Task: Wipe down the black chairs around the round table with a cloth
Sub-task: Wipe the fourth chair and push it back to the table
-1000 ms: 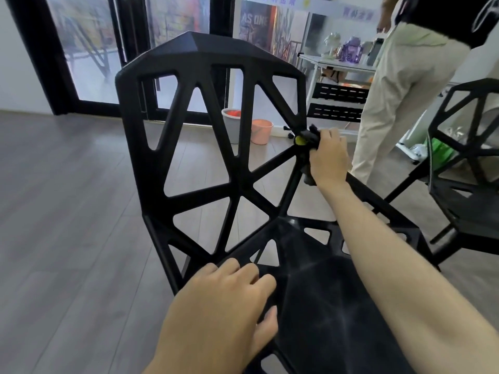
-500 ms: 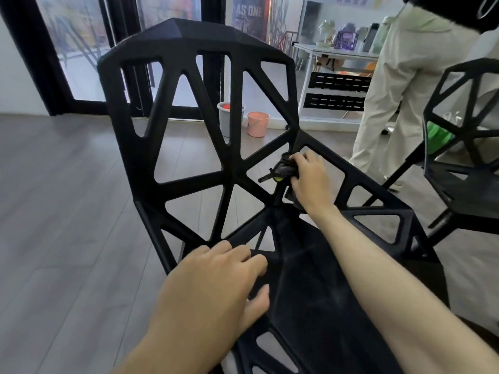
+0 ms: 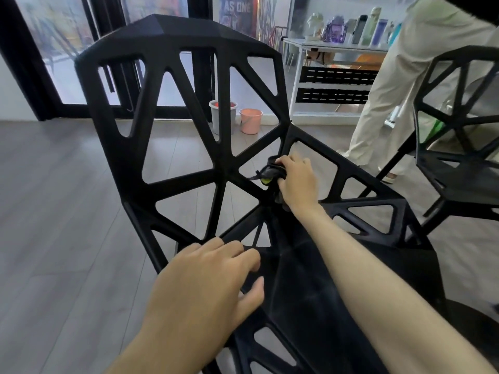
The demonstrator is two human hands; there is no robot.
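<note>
A black chair (image 3: 224,168) with an open lattice back stood directly before the person, its seat reaching toward the camera. The right hand (image 3: 297,182) gripped a bunched dark cloth (image 3: 270,171), fingers curled round it, and pressed it against a strut at the back's right edge, near where back and seat met; a small yellow-green patch showed on the cloth. The left hand (image 3: 208,282) lay on the seat's near left rim, fingers loosely spread and holding nothing. A second black chair (image 3: 459,147) stood to the right, apart from the first. Behind, on the grey plank floor (image 3: 54,211), a grey bucket (image 3: 223,114) and a pink bucket (image 3: 250,120) sat side by side, near a white shelf unit (image 3: 334,82) and another person's pale trousers (image 3: 399,85).
</note>
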